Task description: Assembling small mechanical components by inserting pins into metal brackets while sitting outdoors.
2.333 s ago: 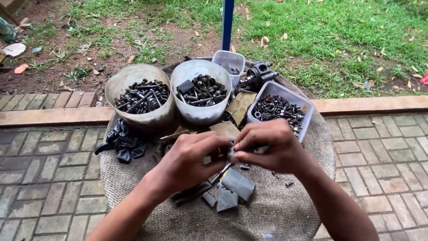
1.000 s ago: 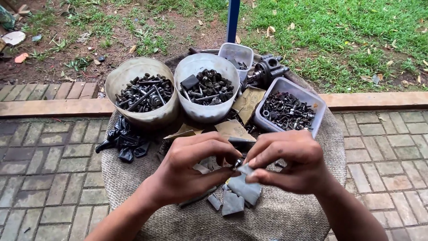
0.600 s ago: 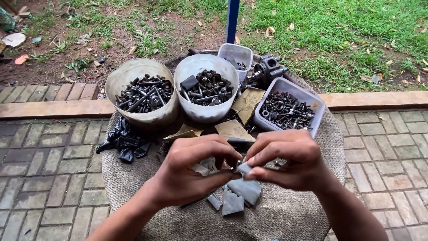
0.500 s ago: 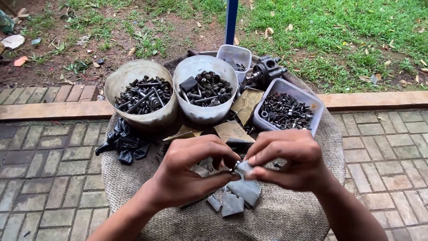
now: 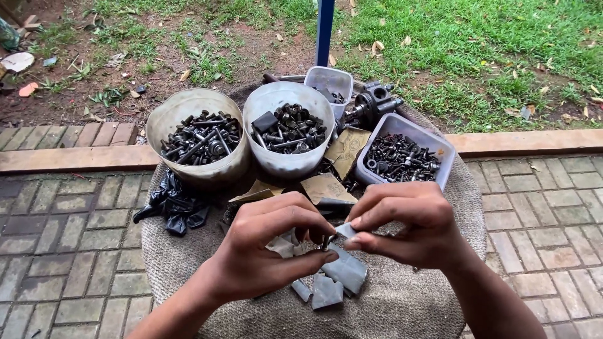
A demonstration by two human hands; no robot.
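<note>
Both hands (image 5: 270, 251) (image 5: 408, 223) pinch small metal piece (image 5: 328, 240) over burlap (image 5: 402, 301).

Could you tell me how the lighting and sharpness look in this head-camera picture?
Head view: soft, even daylight, no hard shadows or glare; both tubs of bolts sharp; left hand and right hand slightly soft; the small metal piece they pinch is hard to make out.

On the sacking-covered worktop (image 5: 402, 307), two round tubs of bolts stand side by side at the back, the left tub (image 5: 198, 141) touching the right tub (image 5: 287, 135). A rectangular tray of nuts (image 5: 402, 157) sits right of them, a small tub (image 5: 328, 85) behind. Flat metal pieces (image 5: 342, 273) lie in front, beneath the left hand (image 5: 267, 248) and right hand (image 5: 405, 223).
</note>
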